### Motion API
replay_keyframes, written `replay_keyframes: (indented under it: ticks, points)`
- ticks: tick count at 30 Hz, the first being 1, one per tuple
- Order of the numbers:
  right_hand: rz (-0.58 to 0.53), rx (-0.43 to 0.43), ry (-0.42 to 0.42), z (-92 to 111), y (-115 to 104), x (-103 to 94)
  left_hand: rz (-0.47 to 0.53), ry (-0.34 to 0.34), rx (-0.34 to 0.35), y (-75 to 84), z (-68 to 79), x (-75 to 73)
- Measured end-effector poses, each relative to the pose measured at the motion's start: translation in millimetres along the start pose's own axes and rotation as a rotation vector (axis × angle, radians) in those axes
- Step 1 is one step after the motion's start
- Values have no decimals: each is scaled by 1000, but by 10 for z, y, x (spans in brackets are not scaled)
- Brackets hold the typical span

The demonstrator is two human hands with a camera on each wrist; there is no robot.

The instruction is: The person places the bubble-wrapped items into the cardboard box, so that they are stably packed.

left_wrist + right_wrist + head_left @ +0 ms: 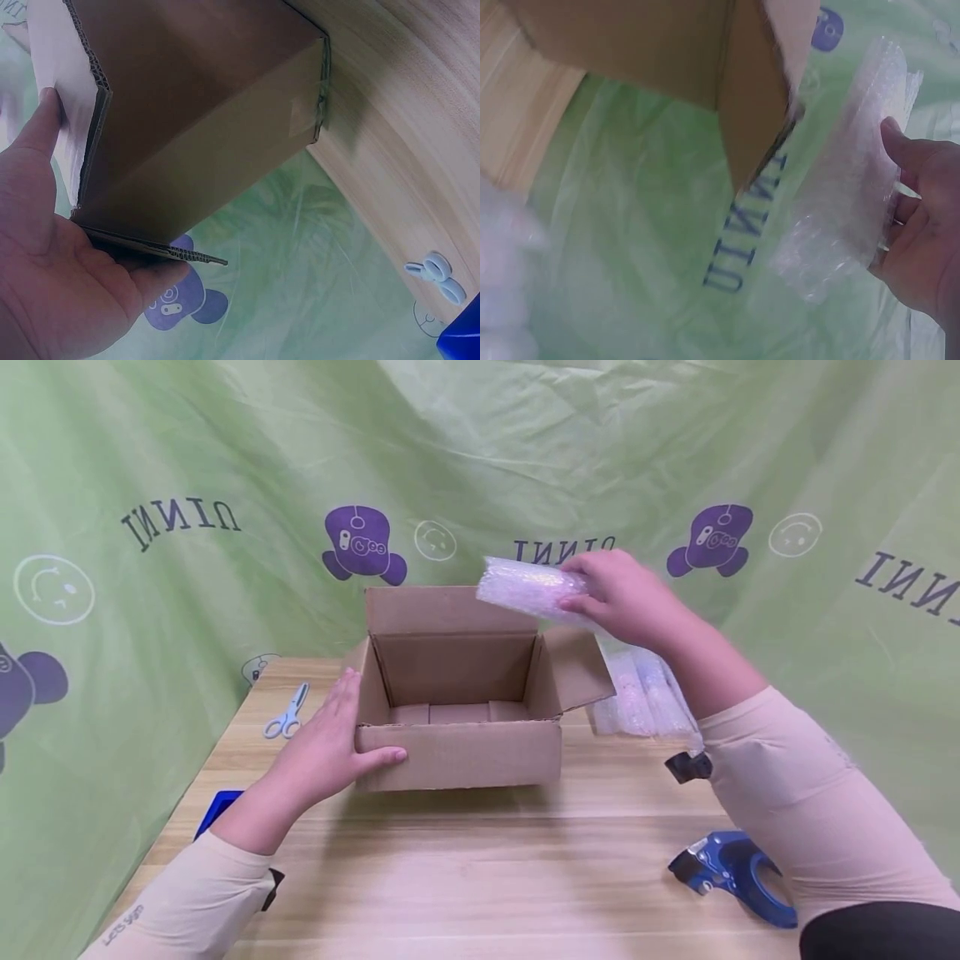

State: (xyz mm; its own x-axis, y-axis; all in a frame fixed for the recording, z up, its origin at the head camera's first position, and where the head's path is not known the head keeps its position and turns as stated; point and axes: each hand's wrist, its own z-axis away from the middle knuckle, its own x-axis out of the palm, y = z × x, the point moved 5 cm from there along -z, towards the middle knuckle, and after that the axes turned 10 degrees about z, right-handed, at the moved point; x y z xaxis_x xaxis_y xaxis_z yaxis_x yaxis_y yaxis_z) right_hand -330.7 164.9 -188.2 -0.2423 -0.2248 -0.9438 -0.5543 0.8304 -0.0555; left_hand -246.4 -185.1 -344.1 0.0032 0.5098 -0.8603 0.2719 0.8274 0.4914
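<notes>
- Nearest, at near left, a pale sleeve (180,893) is seen.
- Left hand (322,743), thumb and fingers apart, is laid about the cardboard box's (465,668) near left corner, presumably for steadying.
- Box is set mid-tabletop (450,868), its inside exposed for reach.
- Bubble-wrapped roll (528,587) is gripped by the right hand (622,597), raised at the box's far right, one end apparently left free.
- Wrapped bundles (641,693) are placed right, probably within reach.

Person is wearing pale beige sleeves on both forearms. Left sleeve (187,889) is bearing small dark lettering (123,925), apparently "Lets Sign"; right sleeve (810,802) is showing a faint mark (838,749), illegible. Small black pieces are jutting out at the left cuff (273,890) and right cuff (688,767). Farther up, black covering (877,935) is wrapping the right arm. Left fingers (346,689) and right fingers (588,562) are showing bare.
</notes>
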Motion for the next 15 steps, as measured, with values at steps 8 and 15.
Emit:
replay_keyframes:
  ticks: [8, 15]
  points:
    - [19, -77, -29, -273, -370, 185, 9, -4, -4, -6, -13, 4]
    - [33, -110, -58, -463, -582, 412, 17, -4, -2, -13, -10, 4]
